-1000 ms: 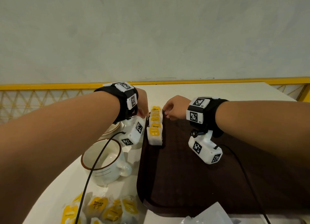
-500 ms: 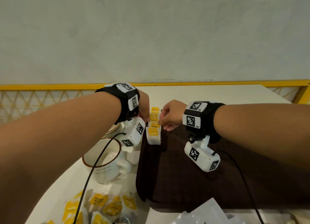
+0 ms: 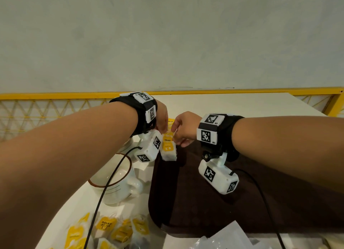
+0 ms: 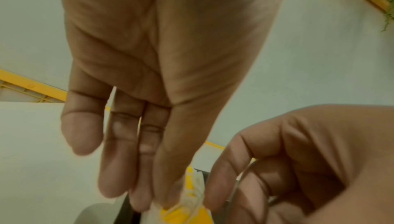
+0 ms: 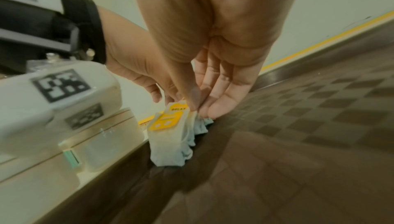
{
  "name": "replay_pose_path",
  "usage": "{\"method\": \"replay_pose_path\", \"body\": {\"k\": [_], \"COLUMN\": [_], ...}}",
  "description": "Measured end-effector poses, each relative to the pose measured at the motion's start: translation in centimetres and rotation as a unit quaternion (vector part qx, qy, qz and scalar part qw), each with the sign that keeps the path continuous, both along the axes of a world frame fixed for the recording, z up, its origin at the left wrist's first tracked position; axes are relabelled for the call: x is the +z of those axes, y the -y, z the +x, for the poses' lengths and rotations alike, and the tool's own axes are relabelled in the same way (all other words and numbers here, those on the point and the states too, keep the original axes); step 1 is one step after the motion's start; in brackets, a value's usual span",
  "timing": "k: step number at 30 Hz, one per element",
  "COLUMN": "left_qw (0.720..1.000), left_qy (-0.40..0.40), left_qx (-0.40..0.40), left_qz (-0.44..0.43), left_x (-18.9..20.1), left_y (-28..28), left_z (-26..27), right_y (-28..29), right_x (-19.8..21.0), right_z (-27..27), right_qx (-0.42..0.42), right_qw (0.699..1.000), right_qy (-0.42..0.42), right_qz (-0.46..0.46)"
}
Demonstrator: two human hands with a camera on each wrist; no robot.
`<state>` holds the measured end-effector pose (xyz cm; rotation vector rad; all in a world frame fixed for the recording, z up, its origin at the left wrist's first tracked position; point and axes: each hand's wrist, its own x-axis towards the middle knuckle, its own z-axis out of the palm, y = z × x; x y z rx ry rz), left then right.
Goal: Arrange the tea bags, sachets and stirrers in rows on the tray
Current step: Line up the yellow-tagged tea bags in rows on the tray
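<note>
A short row of white tea bags [image 3: 168,148] with yellow RELAX tags stands along the far left edge of the dark brown tray [image 3: 251,211]. Both hands meet over it. My right hand [image 3: 181,131] pinches the upper edge of the bunched tea bags [image 5: 170,126] between thumb and fingers [image 5: 215,108]. My left hand [image 3: 162,122] comes from the other side, its straight fingers [image 4: 119,168] and thumb touching the tea bag [image 4: 183,210]. The far bags are hidden behind the hands.
A white mug [image 3: 115,183] with a brown rim stands left of the tray, a wrist cable [image 3: 104,192] across it. Loose tea bags [image 3: 108,228] lie at the near left, clear packets [image 3: 223,237] at the near edge. A yellow railing [image 3: 242,91] runs behind the table.
Both hands have come nearer along the row, from its far end onto the front bags. The bags now stand bunched closer together.
</note>
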<state>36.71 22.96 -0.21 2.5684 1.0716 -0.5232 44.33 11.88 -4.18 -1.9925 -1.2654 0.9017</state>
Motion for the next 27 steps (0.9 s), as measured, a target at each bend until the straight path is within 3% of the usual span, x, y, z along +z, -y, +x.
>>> {"method": "replay_pose_path", "body": {"k": [11, 18, 27], "left_qw": [0.998, 0.998, 0.998], "left_qy": [-0.003, -0.051, -0.051], "left_qx": [-0.009, -0.002, -0.007], "left_qz": [0.058, 0.034, 0.039], "left_x": [-0.5, 0.7, 0.3], "left_y": [0.3, 1.2, 1.5], "left_z": [-0.1, -1.3, -1.1], "right_y": [0.5, 1.5, 1.7], "right_x": [0.4, 0.2, -0.1], "right_z": [0.0, -0.8, -1.0], "right_qx": [-0.021, -0.008, 0.002], "right_qw": [0.998, 0.999, 0.998], "right_qy": [-0.059, -0.024, -0.052], "right_qz": [-0.025, -0.048, -0.040]}}
